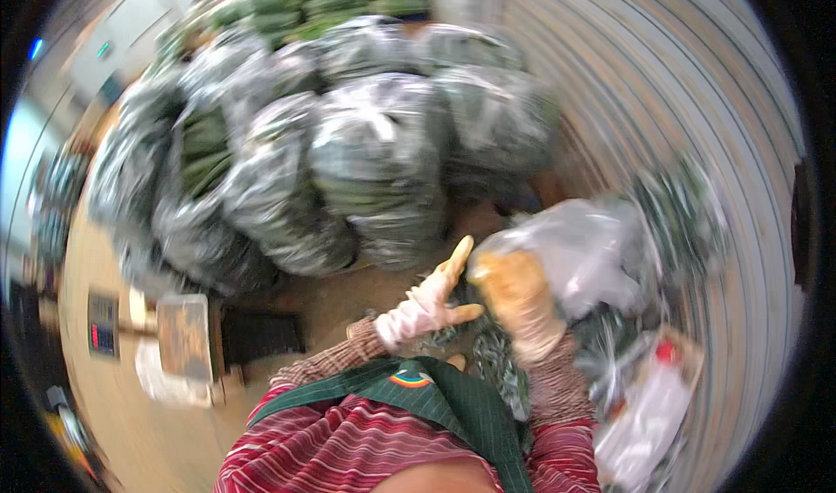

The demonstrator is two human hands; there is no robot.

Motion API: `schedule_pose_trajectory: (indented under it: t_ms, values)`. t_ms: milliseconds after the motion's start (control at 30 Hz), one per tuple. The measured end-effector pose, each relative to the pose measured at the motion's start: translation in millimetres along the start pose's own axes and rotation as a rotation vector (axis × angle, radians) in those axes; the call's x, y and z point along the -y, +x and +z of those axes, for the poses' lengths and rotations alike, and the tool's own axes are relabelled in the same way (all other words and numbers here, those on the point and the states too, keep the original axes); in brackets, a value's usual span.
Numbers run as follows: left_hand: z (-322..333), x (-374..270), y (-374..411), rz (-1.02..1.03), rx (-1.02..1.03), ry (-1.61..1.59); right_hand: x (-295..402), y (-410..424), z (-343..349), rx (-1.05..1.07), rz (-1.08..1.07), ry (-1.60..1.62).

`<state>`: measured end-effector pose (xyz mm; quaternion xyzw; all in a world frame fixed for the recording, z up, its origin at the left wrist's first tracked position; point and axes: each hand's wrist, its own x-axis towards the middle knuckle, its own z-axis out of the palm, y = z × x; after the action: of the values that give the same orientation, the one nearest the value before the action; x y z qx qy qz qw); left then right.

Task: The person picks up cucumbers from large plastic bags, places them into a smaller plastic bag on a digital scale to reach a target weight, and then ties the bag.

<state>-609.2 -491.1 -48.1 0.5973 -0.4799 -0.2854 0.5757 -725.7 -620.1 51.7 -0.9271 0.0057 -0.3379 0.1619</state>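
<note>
My left hand (pixel 439 294) wears a pale work glove with a tan palm side; its thumb and fingers are spread apart with nothing between them. My right hand (pixel 516 294), in a matching glove, is blurred by motion. It is at the left edge of a crumpled clear plastic bag (pixel 581 251), seemingly touching it, but its fingertips are hidden, so a grip cannot be made out. Dark green bundles in clear plastic (pixel 496 356) lie below my hands, partly covered by my right forearm.
Stuffed clear sacks of dark green goods (pixel 382 166) stand in rows ahead, before stacked green bundles (pixel 339 3). A corrugated metal wall (pixel 692 101) runs along the right. Lower right is a carton (pixel 692 356) with white plastic. Left stands a platform scale (pixel 183 336) with a display (pixel 103 326).
</note>
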Motion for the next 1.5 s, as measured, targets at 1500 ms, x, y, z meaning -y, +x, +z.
schedule_pose_trajectory:
  t_ms: [1500]
  values:
    - [-485, -4, -53, -0.559, -1.025, 0.610, 82, 388, 475, 1.010, 0.303, 1.681]
